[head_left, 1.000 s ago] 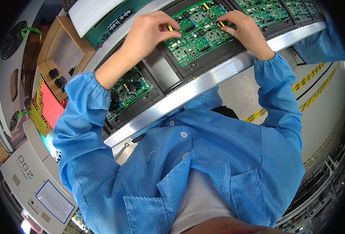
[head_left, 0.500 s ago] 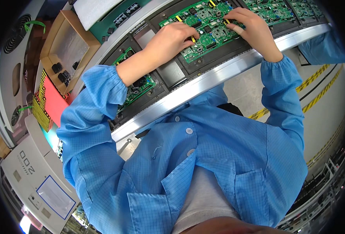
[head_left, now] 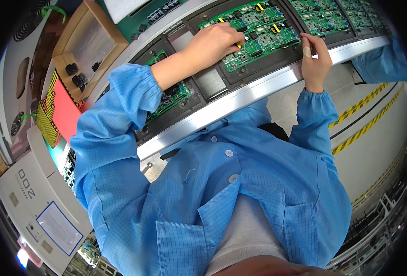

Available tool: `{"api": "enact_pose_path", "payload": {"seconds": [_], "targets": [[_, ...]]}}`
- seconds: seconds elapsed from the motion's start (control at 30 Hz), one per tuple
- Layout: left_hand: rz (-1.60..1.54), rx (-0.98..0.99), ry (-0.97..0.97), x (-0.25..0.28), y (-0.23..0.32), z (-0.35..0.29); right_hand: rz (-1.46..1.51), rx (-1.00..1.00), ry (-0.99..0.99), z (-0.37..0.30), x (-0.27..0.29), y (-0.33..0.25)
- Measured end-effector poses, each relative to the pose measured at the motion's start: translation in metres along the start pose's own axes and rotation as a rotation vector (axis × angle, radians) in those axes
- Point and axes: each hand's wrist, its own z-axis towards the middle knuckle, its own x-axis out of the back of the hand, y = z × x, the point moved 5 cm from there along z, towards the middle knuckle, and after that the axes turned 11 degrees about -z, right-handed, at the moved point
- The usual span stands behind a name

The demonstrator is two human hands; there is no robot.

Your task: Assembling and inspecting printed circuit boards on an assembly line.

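Observation:
A green circuit board panel (head_left: 263, 43) lies in a black carrier tray (head_left: 250, 69) on the line, with several yellow-and-black components standing on it. Over its left part is my left hand (head_left: 217, 45), fingers curled and closed at a yellow-topped component (head_left: 239, 45) on the board. My right hand (head_left: 317, 64) is at the tray's right end, its thumb and index finger drawn together near the black edge; what is between them, if anything, is hidden. Another yellow-topped component (head_left: 275, 29) stands uncovered between my hands. My left forearm hides part of a second board (head_left: 178, 95).
A silver rail (head_left: 240, 94) runs along the near side of the trays. More green boards (head_left: 320, 23) continue to the right. At left are an open cardboard box (head_left: 116, 39) with black parts and a red sheet (head_left: 68, 110). Another person's blue sleeve (head_left: 382, 62) shows at right.
My right hand has left the yellow-topped component and moved right and nearer to the tray's end. My left hand stays at its component. The whole view has shifted slightly.

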Motion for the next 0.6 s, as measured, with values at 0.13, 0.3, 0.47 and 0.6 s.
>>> {"api": "enact_pose_path", "payload": {"seconds": [0.13, 0.3, 0.47, 0.6], "targets": [[0.031, 0.025, 0.018, 0.001, -0.003, -0.001, -0.022, -0.006, -0.005, 0.002, -0.007, 0.003], [0.099, 0.038, -0.035, 0.003, -0.006, 0.002, -0.058, -0.027, 0.016, 0.009, -0.006, 0.008], [0.197, -0.206, 0.164, 0.026, 0.003, -0.032, -0.073, -0.028, -0.018, 0.004, -0.010, 0.021], [0.315, -0.110, 0.226, 0.119, -0.002, -0.108, -0.058, -0.035, -0.154, 0.007, -0.013, 0.010]]}}
